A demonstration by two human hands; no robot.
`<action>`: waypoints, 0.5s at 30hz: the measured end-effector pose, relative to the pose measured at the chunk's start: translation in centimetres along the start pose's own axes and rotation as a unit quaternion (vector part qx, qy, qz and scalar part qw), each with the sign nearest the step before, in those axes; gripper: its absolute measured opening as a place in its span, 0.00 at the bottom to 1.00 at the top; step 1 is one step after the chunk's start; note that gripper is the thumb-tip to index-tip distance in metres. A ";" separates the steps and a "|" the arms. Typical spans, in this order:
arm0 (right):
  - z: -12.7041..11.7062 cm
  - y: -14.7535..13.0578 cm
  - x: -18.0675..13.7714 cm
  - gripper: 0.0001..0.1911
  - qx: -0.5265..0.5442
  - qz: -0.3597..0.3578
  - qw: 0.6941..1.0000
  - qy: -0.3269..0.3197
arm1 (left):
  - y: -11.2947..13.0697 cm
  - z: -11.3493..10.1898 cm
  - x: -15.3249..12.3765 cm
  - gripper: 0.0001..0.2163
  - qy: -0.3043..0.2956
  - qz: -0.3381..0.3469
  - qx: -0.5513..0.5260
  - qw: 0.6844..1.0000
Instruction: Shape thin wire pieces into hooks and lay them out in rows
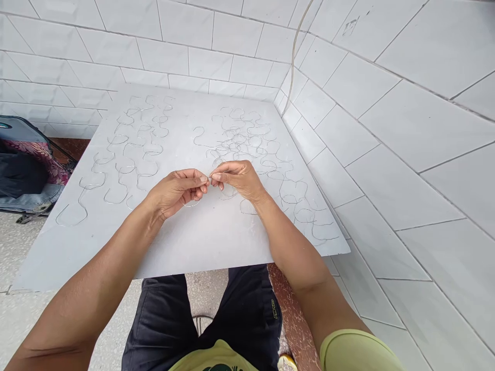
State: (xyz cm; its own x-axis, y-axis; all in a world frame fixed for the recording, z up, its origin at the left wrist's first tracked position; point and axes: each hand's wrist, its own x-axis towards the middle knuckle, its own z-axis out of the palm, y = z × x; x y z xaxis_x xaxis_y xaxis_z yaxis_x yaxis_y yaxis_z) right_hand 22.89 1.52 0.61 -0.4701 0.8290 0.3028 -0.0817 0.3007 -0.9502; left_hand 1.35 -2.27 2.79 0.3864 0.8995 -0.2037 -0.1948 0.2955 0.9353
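My left hand point(176, 191) and my right hand point(242, 179) meet fingertip to fingertip above the middle of a pale grey board. Both are closed in a pinch on a thin bent wire point(191, 205), whose curved end shows below my left fingers. Most of that wire is hidden by the fingers. To the left, several S-shaped wires point(126, 169) lie in rough rows. On the right, a loose tangle of similar curved wires point(247, 139) spreads out, running past my right forearm toward the board's right edge.
The board point(216, 242) reaches over my lap, with a white tiled wall point(201, 64) behind and another to the right. A thin hose point(294, 62) hangs in the corner. At the left stands a folding chair point(27, 129) with dark cloth on it.
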 end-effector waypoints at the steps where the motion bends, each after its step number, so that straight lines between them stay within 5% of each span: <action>1: -0.1 0.0 0.0 0.14 0.006 0.005 1.000 -0.007 | 0.0 0.1 0.0 0.08 -0.003 -0.004 0.001 1.000; 7: -0.5 -0.1 0.2 0.17 -0.014 0.001 0.998 0.059 | -0.2 -0.1 0.1 0.09 0.021 0.033 0.017 0.999; 15: -0.7 0.0 0.1 0.11 -0.184 -0.034 0.977 0.099 | -0.2 -0.2 0.2 0.09 0.048 0.053 0.039 0.997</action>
State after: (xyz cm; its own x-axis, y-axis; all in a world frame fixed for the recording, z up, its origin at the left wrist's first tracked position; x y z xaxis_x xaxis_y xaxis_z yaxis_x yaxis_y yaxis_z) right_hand 23.45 1.89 0.66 -0.2918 0.8656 0.4069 0.2327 0.4768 -0.8476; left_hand 1.26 -2.09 2.52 0.2789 0.9522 -0.1249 -0.1586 0.1740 0.9719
